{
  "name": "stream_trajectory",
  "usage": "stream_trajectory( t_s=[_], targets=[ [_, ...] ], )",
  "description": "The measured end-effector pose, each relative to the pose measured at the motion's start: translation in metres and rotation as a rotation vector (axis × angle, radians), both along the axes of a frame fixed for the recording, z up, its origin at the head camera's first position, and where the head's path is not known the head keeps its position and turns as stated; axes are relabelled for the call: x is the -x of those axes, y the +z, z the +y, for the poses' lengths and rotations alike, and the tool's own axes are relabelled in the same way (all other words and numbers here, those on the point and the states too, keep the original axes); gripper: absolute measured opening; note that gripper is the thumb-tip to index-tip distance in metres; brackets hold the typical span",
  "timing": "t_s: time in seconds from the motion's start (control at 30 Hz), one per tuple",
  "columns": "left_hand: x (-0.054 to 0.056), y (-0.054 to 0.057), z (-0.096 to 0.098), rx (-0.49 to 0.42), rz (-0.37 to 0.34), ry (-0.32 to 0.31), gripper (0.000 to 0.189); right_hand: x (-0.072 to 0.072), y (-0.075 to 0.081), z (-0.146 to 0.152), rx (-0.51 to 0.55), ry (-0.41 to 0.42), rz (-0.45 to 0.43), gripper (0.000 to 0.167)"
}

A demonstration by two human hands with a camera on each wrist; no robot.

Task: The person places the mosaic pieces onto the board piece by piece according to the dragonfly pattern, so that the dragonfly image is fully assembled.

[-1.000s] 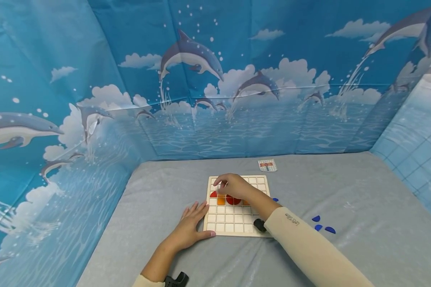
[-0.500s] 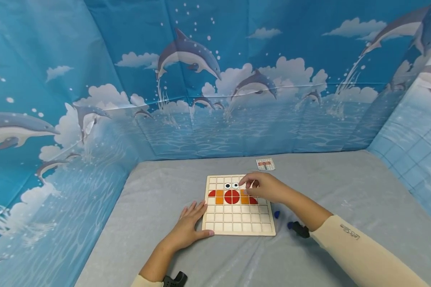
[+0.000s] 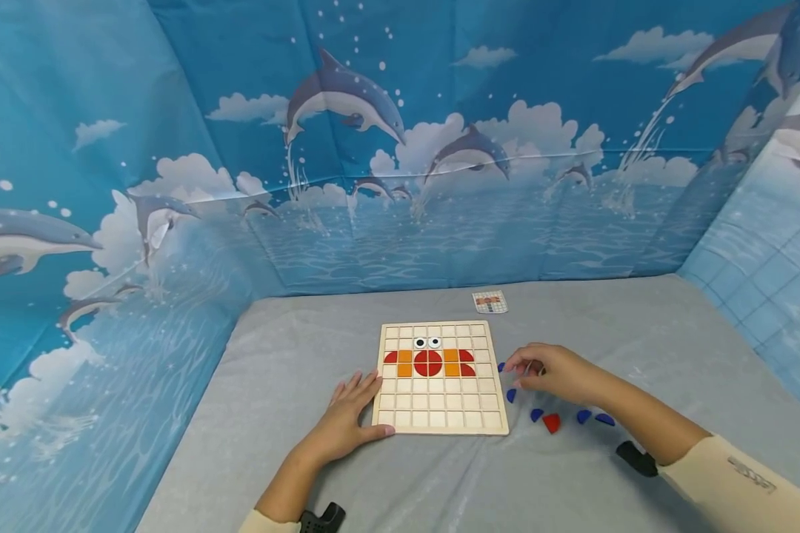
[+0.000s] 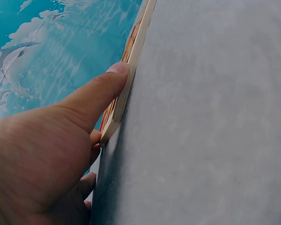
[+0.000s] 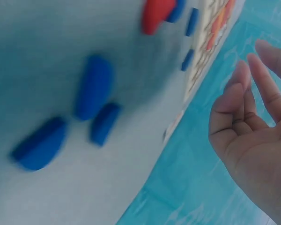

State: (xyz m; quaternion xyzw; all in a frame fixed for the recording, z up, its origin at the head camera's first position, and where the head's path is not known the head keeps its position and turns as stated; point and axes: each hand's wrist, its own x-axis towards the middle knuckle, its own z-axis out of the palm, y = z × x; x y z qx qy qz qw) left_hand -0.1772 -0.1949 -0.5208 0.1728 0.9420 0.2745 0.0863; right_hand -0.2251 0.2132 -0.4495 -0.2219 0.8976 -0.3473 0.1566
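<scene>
A pale wooden grid board (image 3: 440, 422) lies on the grey cloth. Set in it are two round eye tiles (image 3: 427, 343), a red circle of quarter pieces (image 3: 428, 363), orange squares (image 3: 404, 363) on both sides and red quarter pieces (image 3: 467, 363) at the outer ends. My left hand (image 3: 347, 420) rests against the board's left side, thumb at the near left corner and fingers extended along the edge. Right of the board my right hand (image 3: 552, 371) hovers with loosely bent fingers. Nothing shows between its thumb and fingers in the right wrist view.
Several blue rounded pieces (image 3: 583, 417) and a red piece (image 3: 551, 423) are scattered on the cloth right of the board. A small pattern card (image 3: 490, 302) lies behind the board. Dolphin-print curtains (image 3: 400, 185) hang around the back and sides.
My right hand has moved right, from over the board to beside it, uncovering the eye tiles and the red quarter pieces at the right. My left hand stays at the board's edge.
</scene>
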Motion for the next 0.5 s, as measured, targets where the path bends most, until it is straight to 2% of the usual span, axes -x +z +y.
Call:
stream_trajectory(
  t_s=[0.23, 0.5],
  targets=[
    [-0.001, -0.001, 0.000, -0.005, 0.005, -0.003, 0.096, -0.020, -0.010, 0.030, 0.017, 0.042, -0.023, 0.028],
    [0.000, 0.000, -0.001, -0.002, 0.000, -0.002, 0.095, -0.037, -0.026, 0.043, 0.021, 0.016, -0.077, 0.023]
  ],
)
